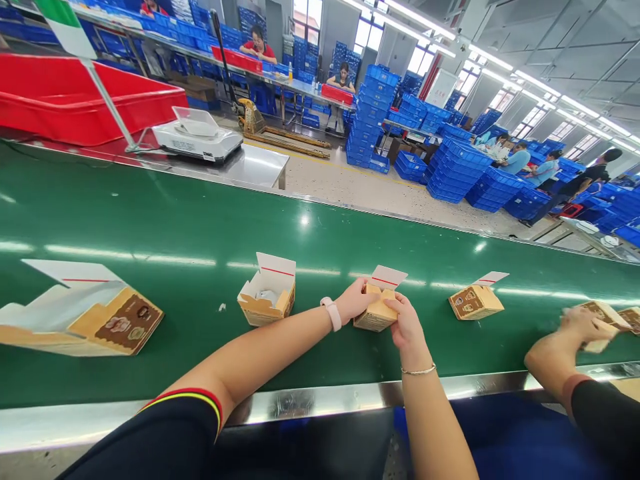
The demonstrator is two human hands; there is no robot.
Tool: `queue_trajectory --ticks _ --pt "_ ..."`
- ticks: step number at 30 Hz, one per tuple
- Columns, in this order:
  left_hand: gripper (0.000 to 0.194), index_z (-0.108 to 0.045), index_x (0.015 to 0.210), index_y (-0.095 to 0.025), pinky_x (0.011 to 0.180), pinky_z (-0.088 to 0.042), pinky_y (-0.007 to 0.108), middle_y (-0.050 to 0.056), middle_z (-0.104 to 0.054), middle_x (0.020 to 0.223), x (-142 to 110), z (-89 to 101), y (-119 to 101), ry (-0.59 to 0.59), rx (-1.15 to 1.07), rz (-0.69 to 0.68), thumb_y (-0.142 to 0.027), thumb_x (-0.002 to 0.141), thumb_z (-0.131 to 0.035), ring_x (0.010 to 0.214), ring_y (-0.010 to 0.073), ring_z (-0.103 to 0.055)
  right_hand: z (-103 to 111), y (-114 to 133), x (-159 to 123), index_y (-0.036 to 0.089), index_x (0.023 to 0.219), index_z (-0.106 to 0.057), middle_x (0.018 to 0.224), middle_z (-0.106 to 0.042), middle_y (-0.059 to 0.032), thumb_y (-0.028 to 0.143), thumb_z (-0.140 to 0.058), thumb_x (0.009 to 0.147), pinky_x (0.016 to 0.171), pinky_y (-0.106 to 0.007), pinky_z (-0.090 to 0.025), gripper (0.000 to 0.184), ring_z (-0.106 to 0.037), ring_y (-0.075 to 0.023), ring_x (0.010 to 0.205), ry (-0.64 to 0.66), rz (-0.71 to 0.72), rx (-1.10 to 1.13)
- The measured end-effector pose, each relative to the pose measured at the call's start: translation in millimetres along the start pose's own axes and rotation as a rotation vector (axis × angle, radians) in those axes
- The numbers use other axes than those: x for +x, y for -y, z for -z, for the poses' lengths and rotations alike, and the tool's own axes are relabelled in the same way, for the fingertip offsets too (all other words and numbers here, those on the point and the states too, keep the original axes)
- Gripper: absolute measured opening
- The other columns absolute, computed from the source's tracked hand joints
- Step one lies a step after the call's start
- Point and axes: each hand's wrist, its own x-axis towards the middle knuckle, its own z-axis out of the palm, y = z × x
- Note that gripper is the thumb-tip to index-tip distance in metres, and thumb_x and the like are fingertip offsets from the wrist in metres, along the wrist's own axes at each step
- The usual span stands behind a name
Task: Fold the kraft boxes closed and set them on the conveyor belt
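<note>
A small tan cardboard box sits on the green conveyor belt with its white top flap raised. My left hand grips its left side, the fingers at the top edge. On the other side my right hand holds the right top edge, thumb and fingers closed on the cardboard. To the left stands an open box with something whitish inside. A larger-looking open box lies near the left edge. Right of my hands is another box, its flap sticking up.
A co-worker's hand handles boxes at the far right of the green belt. Beyond the belt are a red tub, a white scale, a pallet jack and stacked blue crates. A metal rail edges the near side.
</note>
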Motion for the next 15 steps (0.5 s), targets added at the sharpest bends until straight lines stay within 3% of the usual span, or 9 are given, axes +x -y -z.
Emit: queue_trajectory --ticks 4,8,10,12,13,15 --pt "0.027 -0.052 0.089 -0.016 0.089 -0.049 0.039 0.008 -0.063 0.094 8 -12.6 -6 -0.010 -0.047 0.107 -0.001 0.068 -0.061 0.092 0.0227 -0.063 7 13 4 0.019 0.084 -0.058 0.075 -0.067 -0.0001 0.019 -0.071 0.046 0.054 -0.027 -0.047 0.041 -0.061 -0.0172 0.064 0.016 -0.079 -0.020" --pt "0.034 -0.050 0.100 -0.013 0.091 -0.049 0.039 0.012 -0.063 0.105 14 -24.1 -7 -0.008 -0.039 0.125 -0.002 0.070 -0.062 0.099 0.0239 -0.062 8 18 7 0.019 0.082 -0.058 0.072 -0.067 0.0011 0.018 -0.069 0.044 0.055 -0.028 -0.047 0.039 -0.060 -0.0162 0.061 0.018 -0.081 -0.033" --pt "0.042 -0.048 0.110 -0.013 0.099 -0.045 0.041 0.016 -0.059 0.116 4 -27.6 -7 -0.095 0.028 0.034 -0.007 0.072 -0.065 0.111 0.0264 -0.058 12 19 7 0.018 0.083 -0.059 0.075 -0.067 -0.0004 0.021 -0.072 0.045 0.057 -0.029 -0.048 0.041 -0.061 -0.0170 0.064 0.015 -0.049 -0.014" --pt "0.050 -0.046 0.119 -0.013 0.105 -0.039 0.042 0.018 -0.052 0.128 -20 -25.7 -5 -0.138 0.147 -0.144 -0.013 0.073 -0.067 0.124 0.0285 -0.048 19 17 6 0.018 0.087 -0.059 0.081 -0.068 -0.0025 0.029 -0.075 0.049 0.059 -0.029 -0.048 0.042 -0.062 -0.0176 0.068 -0.025 0.044 0.027" --pt "0.051 -0.046 0.122 -0.014 0.104 -0.039 0.041 0.018 -0.050 0.131 -38 -21.6 -4 -0.109 0.203 -0.239 -0.015 0.074 -0.066 0.126 0.0282 -0.047 25 14 5 0.018 0.089 -0.059 0.083 -0.067 -0.0032 0.035 -0.075 0.053 0.059 -0.029 -0.047 0.043 -0.062 -0.0176 0.070 -0.059 0.095 0.043" --pt "0.049 -0.044 0.125 -0.018 0.090 -0.048 0.035 0.015 -0.053 0.129 -82 -6.4 0 0.078 0.281 -0.374 -0.018 0.078 -0.060 0.117 0.0248 -0.053 36 5 -1 0.019 0.093 -0.058 0.087 -0.065 -0.0039 0.046 -0.069 0.065 0.060 -0.028 -0.046 0.041 -0.061 -0.0179 0.075 -0.141 0.201 0.036"
